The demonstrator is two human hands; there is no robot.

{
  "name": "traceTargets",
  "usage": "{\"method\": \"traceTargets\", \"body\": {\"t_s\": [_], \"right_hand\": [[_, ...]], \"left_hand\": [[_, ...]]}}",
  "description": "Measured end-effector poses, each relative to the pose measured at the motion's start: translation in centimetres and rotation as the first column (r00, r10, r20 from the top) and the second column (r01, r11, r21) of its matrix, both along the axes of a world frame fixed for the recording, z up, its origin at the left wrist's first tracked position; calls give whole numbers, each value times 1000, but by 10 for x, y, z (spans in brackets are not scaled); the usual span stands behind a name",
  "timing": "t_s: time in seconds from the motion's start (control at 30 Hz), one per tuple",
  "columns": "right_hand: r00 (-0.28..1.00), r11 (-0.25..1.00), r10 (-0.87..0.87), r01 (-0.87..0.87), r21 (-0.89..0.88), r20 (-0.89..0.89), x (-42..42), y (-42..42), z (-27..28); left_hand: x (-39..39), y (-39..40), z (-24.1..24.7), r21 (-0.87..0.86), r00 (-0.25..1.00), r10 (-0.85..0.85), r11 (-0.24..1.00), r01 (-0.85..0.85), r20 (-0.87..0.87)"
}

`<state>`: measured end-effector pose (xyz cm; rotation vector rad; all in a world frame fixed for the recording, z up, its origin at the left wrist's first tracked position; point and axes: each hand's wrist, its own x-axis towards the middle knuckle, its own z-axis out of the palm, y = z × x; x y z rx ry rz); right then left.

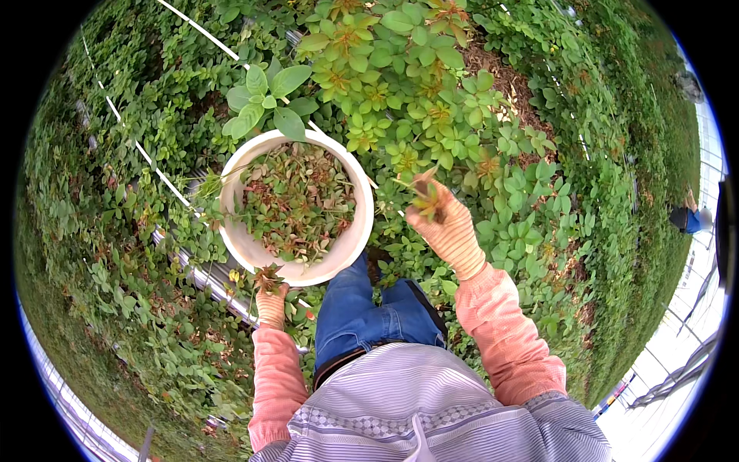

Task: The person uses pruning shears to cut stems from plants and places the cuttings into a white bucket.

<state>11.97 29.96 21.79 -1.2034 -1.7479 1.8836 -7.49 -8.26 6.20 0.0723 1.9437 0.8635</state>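
Note:
In front of me a white plastic bucket [362, 216] holds a heap of cut leaves and leafy sprigs [297, 202], green, red and brown. My right hand [450, 234], in a striped glove, grips a small bunch of leafy shoots [428, 199] to the right of the bucket, above the foliage. Below the bucket's near-left rim, my left hand [271, 309] wears a similar glove. Its fingers are closed around a reddish-leaved sprig [268, 278]; whether they also touch the rim is hard to tell.
Dense leafy shrubs [398, 92], seemingly roses, surround me, with reddish young tips. A broad-leaved plant [268, 101] overhangs the bucket's far rim. White lines [156, 167] run along the rows at left. Another person [687, 218] is far off at right, inside a greenhouse.

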Motion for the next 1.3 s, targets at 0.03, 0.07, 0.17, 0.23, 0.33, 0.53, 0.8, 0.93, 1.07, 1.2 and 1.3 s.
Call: {"method": "traceTargets", "body": {"t_s": [0.03, 0.07, 0.17, 0.23, 0.33, 0.53, 0.8, 0.93, 1.07, 1.2, 1.3], "right_hand": [[967, 975, 178, -199, 101, 184, -7, -8, 18], [967, 984, 160, -173, 52, 200, 4, -13, 6], [922, 975, -220, 217, 43, 318, 50, 7, -17], [848, 879, -477, 465, 109, 233, 64, 26, -17], [756, 787, -616, 583, 201, 219, 89, 53, -26], [763, 798, -558, 387, 462, 326, 67, 89, -70], [773, 687, -534, 161, 709, 342, 75, 110, -94], [729, 845, -493, 270, 462, 474, 75, 114, -93], [770, 887, -427, 459, 54, 475, 61, 94, -54], [904, 869, -145, 310, -385, 402, 80, 77, -45], [937, 920, 179, -51, -388, 301, 16, 26, 9]], "left_hand": [[-5, -11, -7, 8, 982, -154, 988, 155, -106], [-9, -24, -12, 0, 933, -289, 955, 296, -217], [-20, 46, 29, -207, 847, -427, 902, 378, -315], [-30, -8, -3, -686, 43, -911, 339, 643, -410], [-22, 3, -16, -540, 291, -909, 411, 734, -297], [-4, -20, -64, 239, 991, 118, 962, -130, 61], [-2, -37, -57, -11, 996, -62, 998, 61, -67], [4, -33, -45, -21, 1000, -6, 1000, 6, -3], [10, -41, -49, 125, 987, 158, 980, -152, -36], [10, -31, -52, 189, 978, 208, 961, -199, -27], [7, -21, -51, 126, 978, 206, 970, -207, 22]]}}
